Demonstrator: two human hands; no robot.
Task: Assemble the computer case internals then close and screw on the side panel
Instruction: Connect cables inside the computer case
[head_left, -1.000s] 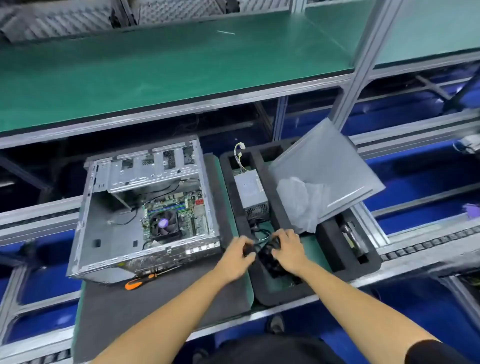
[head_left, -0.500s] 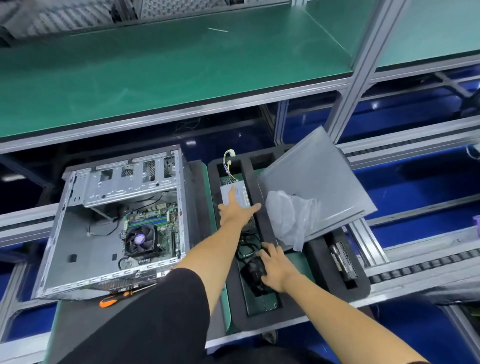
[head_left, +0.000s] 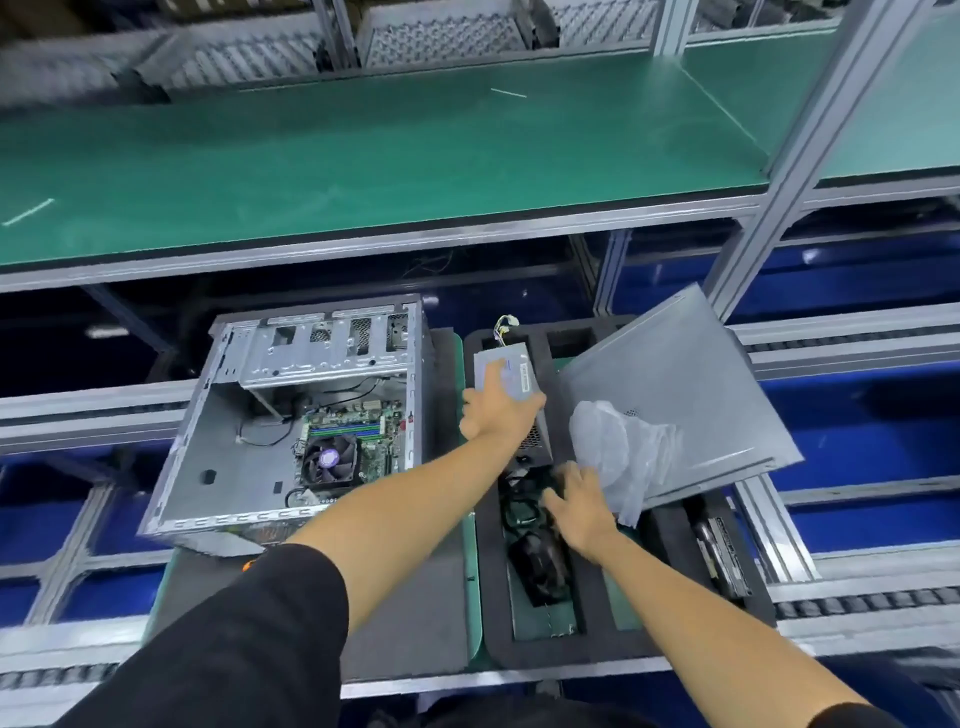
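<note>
Your left hand (head_left: 496, 410) grips the supply (head_left: 506, 371), not yet lifted from its tray (head_left: 488, 571); your right hand (head_left: 579, 506), fingers spread loosely, reaches the cables (head_left: 519, 504) below. Left of both, the case (head_left: 234, 447) holds only its board (head_left: 363, 436). The panel (head_left: 691, 384) lies loose, right.

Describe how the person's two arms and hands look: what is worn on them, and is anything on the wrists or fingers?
Both hands are bare, without gloves: the left hand and the right hand. The forearms are uncovered too. Each arm has a short black sleeve, the left sleeve large in the view, the right sleeve only at the bottom edge. No watch, ring or bracelet is visible.
</note>
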